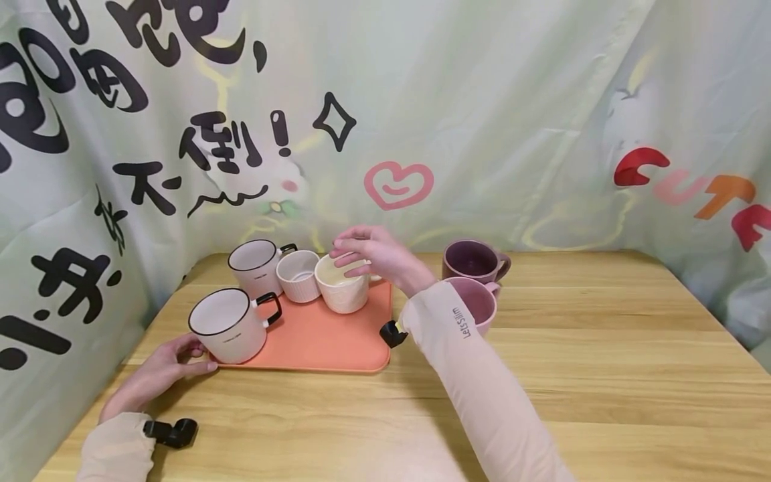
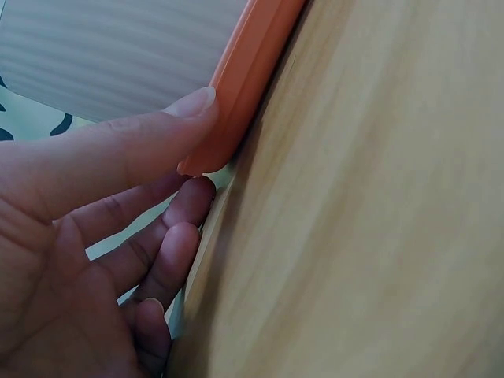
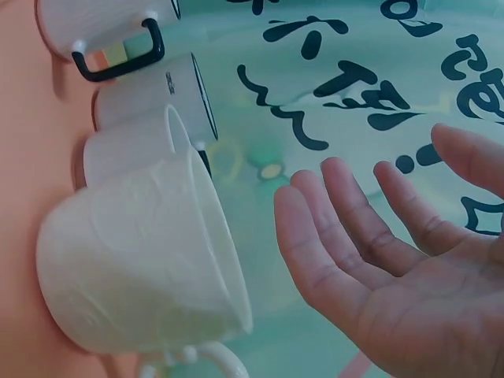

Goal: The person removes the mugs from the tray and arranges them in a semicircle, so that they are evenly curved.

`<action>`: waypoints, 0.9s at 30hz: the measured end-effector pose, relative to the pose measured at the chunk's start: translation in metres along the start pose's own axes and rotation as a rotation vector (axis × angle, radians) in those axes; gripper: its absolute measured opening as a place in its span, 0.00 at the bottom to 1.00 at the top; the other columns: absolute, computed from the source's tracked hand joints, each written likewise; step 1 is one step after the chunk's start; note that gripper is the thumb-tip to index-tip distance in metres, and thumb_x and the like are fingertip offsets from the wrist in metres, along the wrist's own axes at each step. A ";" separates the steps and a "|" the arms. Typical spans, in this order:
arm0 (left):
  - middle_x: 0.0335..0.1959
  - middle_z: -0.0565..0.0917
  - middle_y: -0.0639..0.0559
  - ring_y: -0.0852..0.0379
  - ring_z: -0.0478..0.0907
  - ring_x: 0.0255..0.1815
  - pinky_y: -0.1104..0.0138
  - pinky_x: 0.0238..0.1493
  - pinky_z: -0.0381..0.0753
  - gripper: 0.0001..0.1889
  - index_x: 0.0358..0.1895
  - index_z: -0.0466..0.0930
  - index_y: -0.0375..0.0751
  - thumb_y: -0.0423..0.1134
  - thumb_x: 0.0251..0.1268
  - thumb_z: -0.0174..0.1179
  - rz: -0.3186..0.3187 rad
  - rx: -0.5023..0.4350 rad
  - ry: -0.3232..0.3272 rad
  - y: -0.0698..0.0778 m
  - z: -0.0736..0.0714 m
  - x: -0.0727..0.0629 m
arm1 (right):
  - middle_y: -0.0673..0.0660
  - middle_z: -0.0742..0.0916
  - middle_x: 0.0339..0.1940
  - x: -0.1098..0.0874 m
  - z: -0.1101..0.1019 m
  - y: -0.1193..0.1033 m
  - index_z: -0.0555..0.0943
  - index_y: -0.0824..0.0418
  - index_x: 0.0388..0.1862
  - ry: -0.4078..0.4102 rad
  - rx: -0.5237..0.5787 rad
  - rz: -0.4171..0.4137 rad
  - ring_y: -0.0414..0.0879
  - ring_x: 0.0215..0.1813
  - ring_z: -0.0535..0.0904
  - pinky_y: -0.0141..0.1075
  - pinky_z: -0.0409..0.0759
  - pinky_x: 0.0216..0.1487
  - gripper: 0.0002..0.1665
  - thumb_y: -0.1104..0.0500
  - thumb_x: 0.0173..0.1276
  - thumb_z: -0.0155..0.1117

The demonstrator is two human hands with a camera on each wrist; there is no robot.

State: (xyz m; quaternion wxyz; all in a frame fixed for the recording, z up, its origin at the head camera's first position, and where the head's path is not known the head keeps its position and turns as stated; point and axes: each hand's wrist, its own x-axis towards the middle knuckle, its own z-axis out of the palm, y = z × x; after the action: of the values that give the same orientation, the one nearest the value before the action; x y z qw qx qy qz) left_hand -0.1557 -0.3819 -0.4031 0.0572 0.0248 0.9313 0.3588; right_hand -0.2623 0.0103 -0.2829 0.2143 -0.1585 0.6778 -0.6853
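My left hand (image 1: 164, 369) holds the near left corner of an orange tray (image 1: 325, 343); in the left wrist view the thumb (image 2: 134, 146) lies on its rim, the other fingers around the corner. Above a cream embossed cup (image 1: 343, 294) hovers my right hand (image 1: 385, 258), fingers loosely extended and apart from the cup in the right wrist view. A small white ribbed cup (image 1: 299, 284) stands beside the cream one. Two white mugs with black rims and handles, a front mug (image 1: 235, 338) and a back mug (image 1: 255, 271), occupy the tray's left side.
Right of the tray, a dark purple mug (image 1: 472, 261) stands on the wooden table (image 1: 602, 361) behind a pink mug (image 1: 478, 304), which the right sleeve partly hides. A printed curtain (image 1: 512, 120) hangs behind the table and along its left side.
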 end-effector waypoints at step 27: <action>0.47 0.80 0.46 0.58 0.73 0.46 0.71 0.46 0.69 0.23 0.56 0.76 0.29 0.40 0.64 0.71 0.007 -0.017 0.003 -0.002 0.000 -0.001 | 0.68 0.83 0.57 0.015 0.046 0.033 0.71 0.74 0.63 -0.168 0.093 -0.007 0.64 0.62 0.78 0.50 0.78 0.59 0.20 0.64 0.78 0.55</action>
State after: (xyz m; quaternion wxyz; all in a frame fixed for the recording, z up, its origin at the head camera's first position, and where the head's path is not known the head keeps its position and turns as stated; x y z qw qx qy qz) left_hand -0.1551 -0.3830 -0.4044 0.0547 0.0272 0.9283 0.3668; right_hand -0.2495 -0.0369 -0.3153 0.2748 -0.2078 0.6244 -0.7010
